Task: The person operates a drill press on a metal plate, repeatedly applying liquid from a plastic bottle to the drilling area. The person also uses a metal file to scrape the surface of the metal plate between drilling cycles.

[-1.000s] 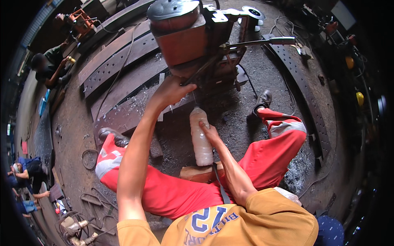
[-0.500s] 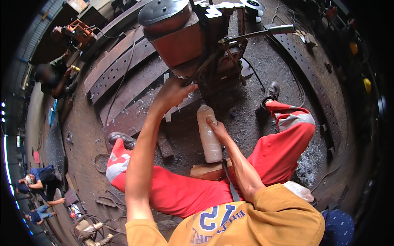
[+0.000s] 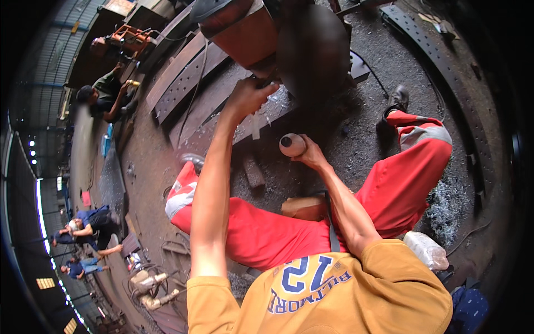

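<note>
My left hand (image 3: 251,99) is closed at the lower side of a drilling machine (image 3: 245,42), its fingers curled round a dark handle that shows only in part. A translucent plastic bottle (image 3: 296,147) with whitish contents is gripped in my right hand (image 3: 314,157). The bottle appears almost end-on, with a small dark round tip facing me, and stays apart from the machine. Much of the machine's right side is dark and blurred. Below the left hand, a metal bar (image 3: 254,172) lies on the floor.
Perforated steel plates (image 3: 181,83) lie under and left of the machine; another long perforated beam (image 3: 439,69) curves along the right. Metal shavings (image 3: 448,209) litter the floor. A wooden block (image 3: 303,207) lies between my legs, and a whitish container (image 3: 425,250) by my hip. Several people are at the left.
The bottle has been drawn away from beneath the machine and turned, from lengthwise to nearly end-on. My left hand stays at the machine. The whole view has shifted.
</note>
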Demonstrator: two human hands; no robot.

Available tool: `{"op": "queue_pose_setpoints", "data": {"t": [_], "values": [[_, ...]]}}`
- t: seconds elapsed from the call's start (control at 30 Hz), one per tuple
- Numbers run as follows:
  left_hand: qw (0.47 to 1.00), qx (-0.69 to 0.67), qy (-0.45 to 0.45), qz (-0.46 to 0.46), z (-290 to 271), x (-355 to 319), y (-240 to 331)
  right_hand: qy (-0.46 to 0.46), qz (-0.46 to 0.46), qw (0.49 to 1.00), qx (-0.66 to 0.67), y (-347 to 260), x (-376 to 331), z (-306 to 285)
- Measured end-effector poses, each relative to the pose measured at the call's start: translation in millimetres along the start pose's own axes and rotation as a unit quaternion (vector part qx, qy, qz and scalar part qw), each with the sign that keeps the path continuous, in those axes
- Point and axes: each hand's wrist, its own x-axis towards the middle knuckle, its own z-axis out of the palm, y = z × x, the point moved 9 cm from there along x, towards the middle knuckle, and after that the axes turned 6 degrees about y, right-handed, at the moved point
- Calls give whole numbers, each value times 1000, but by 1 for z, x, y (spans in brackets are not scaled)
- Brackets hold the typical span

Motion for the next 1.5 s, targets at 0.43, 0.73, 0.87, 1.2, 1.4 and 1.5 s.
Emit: {"op": "queue_pose_setpoints", "data": {"t": [0.43,0.73,0.87,1.2,1.4,1.5], "values": [[999,1,7,-45,4,-8,-5,-25,3,999,-27,11,-22,1],[997,42,45,40,0,-7,10,-23,77,997,7,32,-19,-15],[999,-31,28,23,-1,-9,11,-63,81,994,-30,32,-15,-11],[999,-38,2,26,-1,-10,5,-282,79,948,-124,28,3,-13],[995,-100,-14,-7,3,-6,-5,-369,64,895,-242,3,15,-31],[996,-84,-3,-6,1,-6,-6,-352,-8,850,-392,-47,53,-74]]}}
